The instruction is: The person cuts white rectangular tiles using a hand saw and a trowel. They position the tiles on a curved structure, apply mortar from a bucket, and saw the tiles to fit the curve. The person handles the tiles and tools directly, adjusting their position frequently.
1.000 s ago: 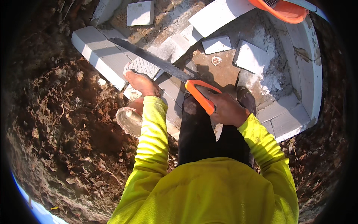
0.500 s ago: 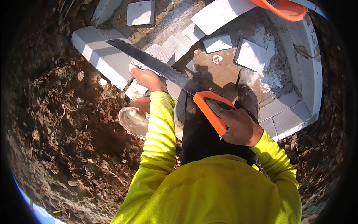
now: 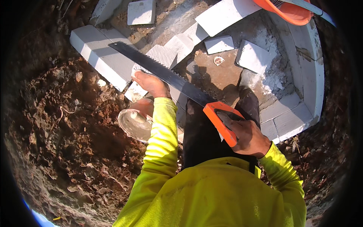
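My right hand [image 3: 249, 137] is closed round the orange handle of a handsaw [image 3: 162, 72]. Its long dark toothed blade slants up to the left, lying across a light grey block [image 3: 162, 56]. Just below the blade, my left hand [image 3: 152, 84] grips the near end of that block. The blade hides part of these fingers and of the block, so how deep any cut runs cannot be seen. Beside my left forearm lies a round, dirt-smeared pan or bowl [image 3: 130, 126] with a rounded stub inside.
A low wall of pale blocks [image 3: 100, 51] runs along the left, with another curved wall [image 3: 308, 72] at the right. Loose block pieces [image 3: 255, 56] lie on the dusty ground between them. An orange bucket [image 3: 291, 13] stands at the upper right. Rough brown soil [image 3: 75, 151] covers the left side.
My right hand has drawn the saw back toward the lower right, so its handle sits lower and nearer to me. My left hand stays on the block.
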The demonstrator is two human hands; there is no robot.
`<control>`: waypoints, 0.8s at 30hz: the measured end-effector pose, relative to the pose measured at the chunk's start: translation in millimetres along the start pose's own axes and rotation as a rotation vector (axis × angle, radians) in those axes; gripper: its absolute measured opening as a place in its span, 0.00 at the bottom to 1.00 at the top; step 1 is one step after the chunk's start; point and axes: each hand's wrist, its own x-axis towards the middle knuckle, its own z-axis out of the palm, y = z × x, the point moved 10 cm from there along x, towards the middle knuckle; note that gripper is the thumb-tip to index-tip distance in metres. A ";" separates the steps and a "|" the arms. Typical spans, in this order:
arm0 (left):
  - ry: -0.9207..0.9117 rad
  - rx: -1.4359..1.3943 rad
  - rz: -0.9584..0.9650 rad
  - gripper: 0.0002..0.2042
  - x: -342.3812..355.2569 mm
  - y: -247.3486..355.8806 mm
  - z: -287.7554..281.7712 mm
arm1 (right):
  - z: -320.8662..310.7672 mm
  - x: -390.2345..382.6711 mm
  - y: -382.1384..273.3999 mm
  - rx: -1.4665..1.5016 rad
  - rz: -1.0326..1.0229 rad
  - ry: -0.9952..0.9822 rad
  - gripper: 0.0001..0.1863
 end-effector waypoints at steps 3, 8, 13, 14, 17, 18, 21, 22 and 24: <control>0.021 -0.124 -0.096 0.15 -15.6 25.9 14.0 | 11.9 54.9 46.2 -0.022 0.053 0.002 0.32; 0.036 -0.167 -0.208 0.16 -8.9 18.7 8.3 | 20.0 52.6 51.2 -0.116 0.063 -0.013 0.25; 0.006 -0.055 -0.132 0.14 -14.5 32.0 5.1 | 16.5 40.4 59.0 -0.020 0.042 0.047 0.25; -0.019 -0.183 -0.178 0.13 -13.9 31.6 12.2 | 21.7 54.0 72.4 -0.069 0.046 0.040 0.25; -0.013 -0.140 -0.169 0.12 -14.2 40.1 18.6 | 24.5 82.0 91.8 -0.140 -0.007 0.118 0.25; -0.015 -0.142 -0.179 0.11 -12.9 38.2 18.3 | 25.5 74.8 90.7 -0.076 0.015 0.095 0.24; 0.005 -0.050 -0.104 0.12 -14.4 49.0 14.0 | 13.2 36.1 64.1 -0.042 -0.037 0.131 0.23; -0.009 -0.117 -0.145 0.12 -14.9 43.2 14.6 | 16.3 31.2 72.1 -0.037 0.008 0.093 0.23; -0.054 -0.268 -0.235 0.10 -15.9 33.5 20.6 | 34.0 43.3 103.1 -0.112 0.070 0.042 0.23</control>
